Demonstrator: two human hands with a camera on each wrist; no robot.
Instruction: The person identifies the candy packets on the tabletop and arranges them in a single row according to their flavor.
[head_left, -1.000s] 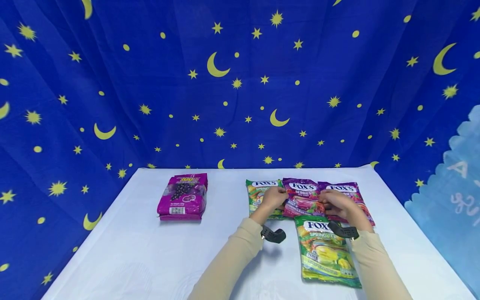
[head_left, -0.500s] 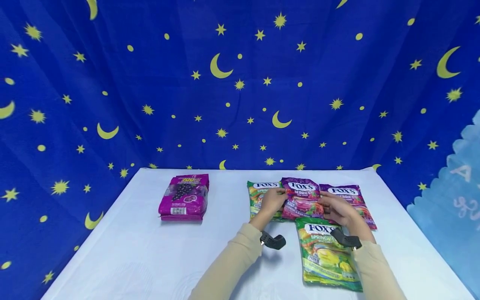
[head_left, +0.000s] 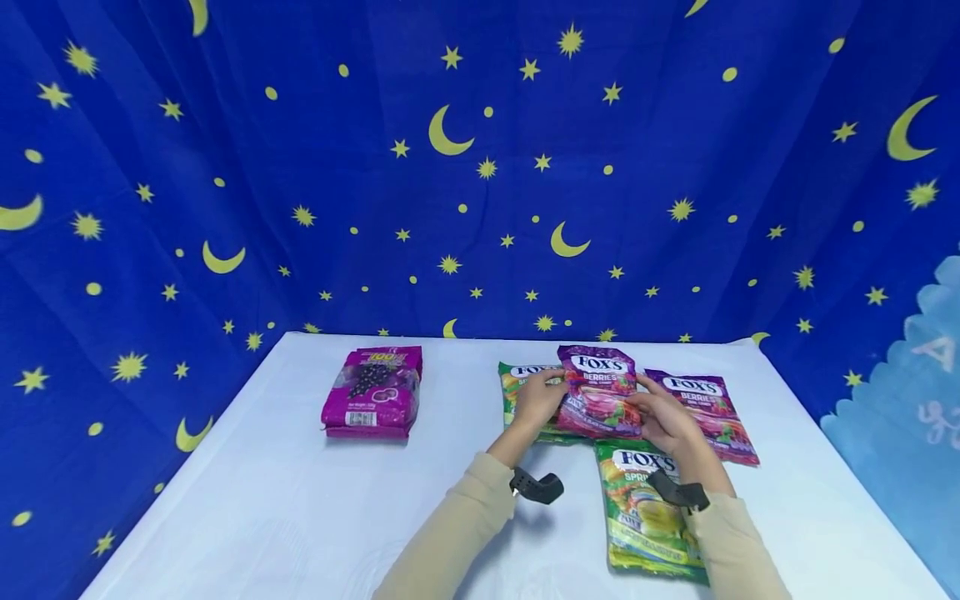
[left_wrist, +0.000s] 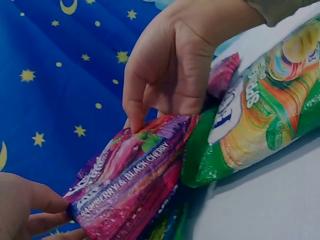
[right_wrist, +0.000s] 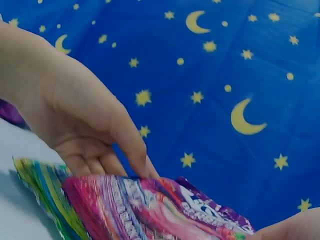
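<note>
Berries bag (head_left: 600, 387): it is sitting between the two hands, its FOX'S front facing my head camera; I am not managing to tell whether its lower edge is touching anything.
Left hand (head_left: 540, 402): it is grasping that bag by the left edge, and my right wrist feed is showing me the bent fingers there, which the head feed is largely hiding.
Right hand (head_left: 671, 423): it is pinching the bag's right edge; my left wrist feed is giving me its palm side, with fingertips pressing on the wrapper.
Black cherry lettering (left_wrist: 145, 164): it is coming through sharply only on the left wrist feed.
Rear Spring Tea bag (head_left: 513, 387): it is lying partly covered behind the left hand.
Front Spring Tea bag (head_left: 637, 537): it is lying nearer the person, the right sleeve (head_left: 738, 550) crossing its edge.
Other Berries bag (head_left: 723, 417): it is lying right of the right hand, whole only from the head.
Magenta bag (head_left: 369, 387): it is resting well apart on the left, grapes printed on it.
White table (head_left: 262, 508): it is bearing the bags.
Starry curtain (head_left: 495, 192): it is filling the background on every feed.
</note>
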